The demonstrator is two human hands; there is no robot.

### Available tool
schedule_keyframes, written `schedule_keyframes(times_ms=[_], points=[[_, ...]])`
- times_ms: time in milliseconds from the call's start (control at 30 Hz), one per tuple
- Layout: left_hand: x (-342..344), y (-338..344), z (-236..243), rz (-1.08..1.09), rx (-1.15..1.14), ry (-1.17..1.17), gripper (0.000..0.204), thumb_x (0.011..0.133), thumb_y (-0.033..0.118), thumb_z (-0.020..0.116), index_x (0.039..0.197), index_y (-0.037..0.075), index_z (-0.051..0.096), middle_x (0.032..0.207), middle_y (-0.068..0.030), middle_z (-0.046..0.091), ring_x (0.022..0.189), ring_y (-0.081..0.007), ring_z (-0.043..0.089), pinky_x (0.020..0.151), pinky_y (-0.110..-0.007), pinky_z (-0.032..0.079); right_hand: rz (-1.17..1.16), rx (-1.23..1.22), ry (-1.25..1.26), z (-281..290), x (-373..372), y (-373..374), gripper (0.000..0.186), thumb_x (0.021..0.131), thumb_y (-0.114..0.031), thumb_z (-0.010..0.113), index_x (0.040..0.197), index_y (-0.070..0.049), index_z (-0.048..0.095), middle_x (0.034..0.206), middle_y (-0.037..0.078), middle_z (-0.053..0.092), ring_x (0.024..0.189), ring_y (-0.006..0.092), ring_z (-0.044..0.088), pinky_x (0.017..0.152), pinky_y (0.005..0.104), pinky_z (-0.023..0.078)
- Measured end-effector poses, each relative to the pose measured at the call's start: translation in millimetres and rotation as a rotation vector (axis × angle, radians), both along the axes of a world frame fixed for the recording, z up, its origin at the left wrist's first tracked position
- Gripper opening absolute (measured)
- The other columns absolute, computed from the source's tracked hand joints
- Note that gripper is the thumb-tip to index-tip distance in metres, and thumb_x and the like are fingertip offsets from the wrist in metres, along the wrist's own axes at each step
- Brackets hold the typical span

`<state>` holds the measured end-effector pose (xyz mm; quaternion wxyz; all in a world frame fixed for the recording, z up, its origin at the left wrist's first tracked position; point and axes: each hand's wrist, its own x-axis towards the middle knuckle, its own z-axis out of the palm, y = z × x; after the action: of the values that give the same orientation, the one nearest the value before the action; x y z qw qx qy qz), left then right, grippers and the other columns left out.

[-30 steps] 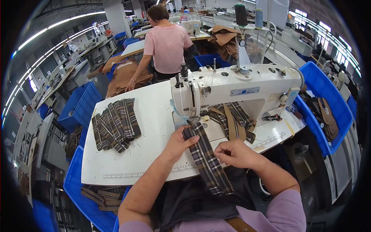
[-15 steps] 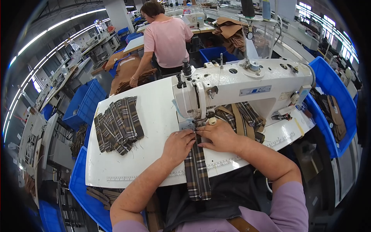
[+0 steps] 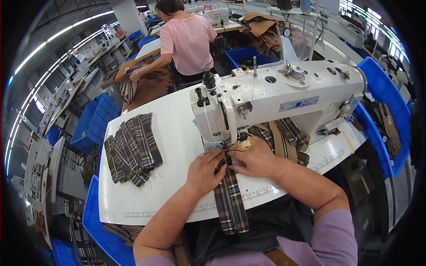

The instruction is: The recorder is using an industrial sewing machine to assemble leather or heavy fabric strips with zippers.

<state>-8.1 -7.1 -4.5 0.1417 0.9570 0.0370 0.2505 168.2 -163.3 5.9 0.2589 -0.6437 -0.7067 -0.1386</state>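
Under needle | left hand point(image 3: 205, 170), right hand point(image 3: 254, 156): fingers flat on plaid strip point(image 3: 230, 199) | needle hidden

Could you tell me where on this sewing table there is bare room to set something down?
The widest free patch is the white table between the stack of plaid pieces and the sewing machine, up to the far edge. A narrower strip runs along the near-left edge. It is crowded by the needle, where the left hand and right hand press the plaid strip.
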Motion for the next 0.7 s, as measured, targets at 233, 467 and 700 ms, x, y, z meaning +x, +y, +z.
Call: schedule_keyframes(times_ms=[233,467,700], points=[[0.3,-0.2,4.9,-0.006,-0.015,0.008,0.038,0.087,0.018,0.074,0.12,-0.001,0.073,0.132,-0.0135,0.069,0.126,-0.0315,0.064,0.105,-0.043,0.052,0.021,-0.044,0.029,-1.9,2.5,0.1,0.042,0.083,-0.039,0.08,0.109,-0.007,0.077,0.113,0.005,0.075,0.098,0.0253,0.072,0.086,0.0449,0.052],[-0.3,-0.8,5.7,-0.04,-0.027,0.032,0.043,0.087,0.017,0.074,0.125,-0.003,0.07,0.136,-0.0179,0.066,0.13,-0.0358,0.061,0.111,-0.045,0.048,0.004,-0.086,0.01,4.7,-0.9,-3.4,0.046,0.084,-0.042,0.077,0.113,-0.007,0.076,0.117,0.004,0.074,0.099,0.0282,0.071,0.087,0.0469,0.053],[-2.3,-2.9,5.4,-0.033,-0.081,0.049,0.044,0.089,0.018,0.072,0.126,-0.005,0.069,0.137,-0.0189,0.065,0.132,-0.0356,0.06,0.112,-0.045,0.048,-0.01,-0.101,0.025,1.3,-0.1,-4.5,0.045,0.085,-0.042,0.076,0.115,-0.008,0.075,0.118,0.004,0.073,0.099,0.0295,0.071,0.087,0.0479,0.052]])
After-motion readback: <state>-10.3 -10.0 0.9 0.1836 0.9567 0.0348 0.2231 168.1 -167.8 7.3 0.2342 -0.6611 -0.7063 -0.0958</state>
